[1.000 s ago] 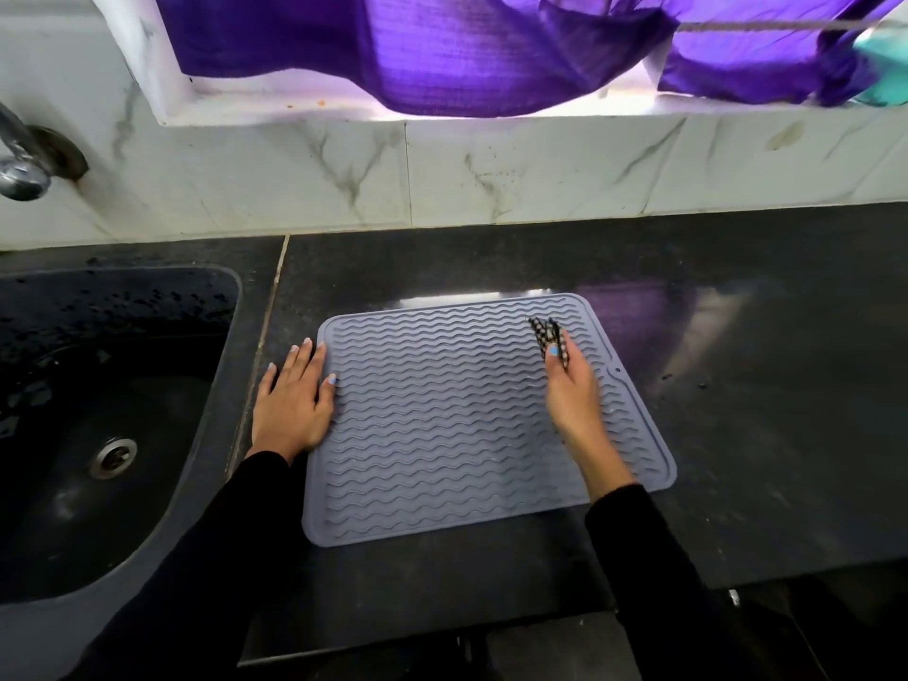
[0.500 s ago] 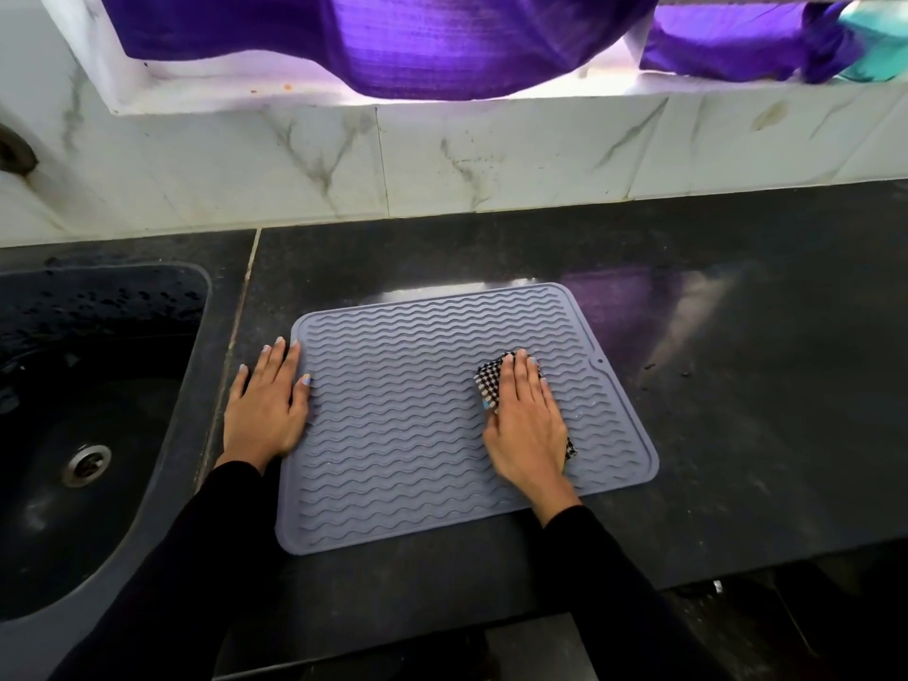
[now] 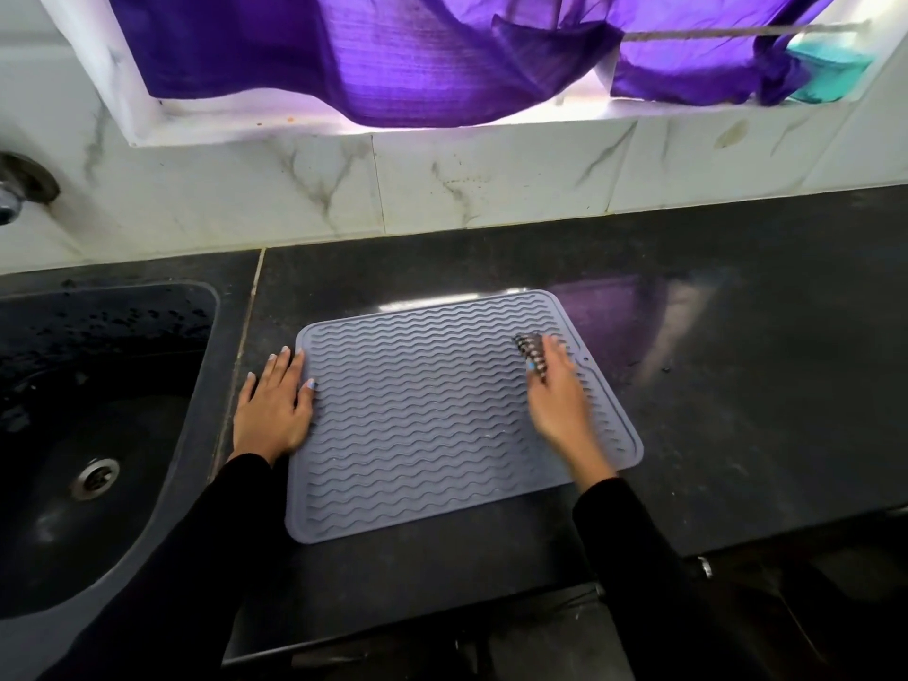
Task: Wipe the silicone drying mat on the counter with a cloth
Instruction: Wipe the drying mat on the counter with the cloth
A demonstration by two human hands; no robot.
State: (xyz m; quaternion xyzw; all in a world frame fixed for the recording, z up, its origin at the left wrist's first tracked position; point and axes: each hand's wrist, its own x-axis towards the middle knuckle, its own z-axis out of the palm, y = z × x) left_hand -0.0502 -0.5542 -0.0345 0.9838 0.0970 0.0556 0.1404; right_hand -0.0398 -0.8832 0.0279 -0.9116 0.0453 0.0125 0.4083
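A grey silicone drying mat (image 3: 417,425) with wavy ridges lies flat on the black counter (image 3: 747,366). My left hand (image 3: 272,405) rests flat at the mat's left edge, fingers straight, thumb on the mat. My right hand (image 3: 560,400) is blurred with motion over the mat's far right part. It holds a small black-and-white checked cloth (image 3: 530,353) between thumb and fingers, against the mat near its far right corner.
A dark sink (image 3: 162,435) with water drops and a drain lies left of the mat, with a metal tap (image 3: 10,199) on the marble wall above. A purple curtain (image 3: 393,56) hangs in the window behind the counter. The counter's front edge runs just below the mat.
My right hand slid the cloth from the mat's right middle back up to the far right corner. The left hand stayed at the mat's left edge.
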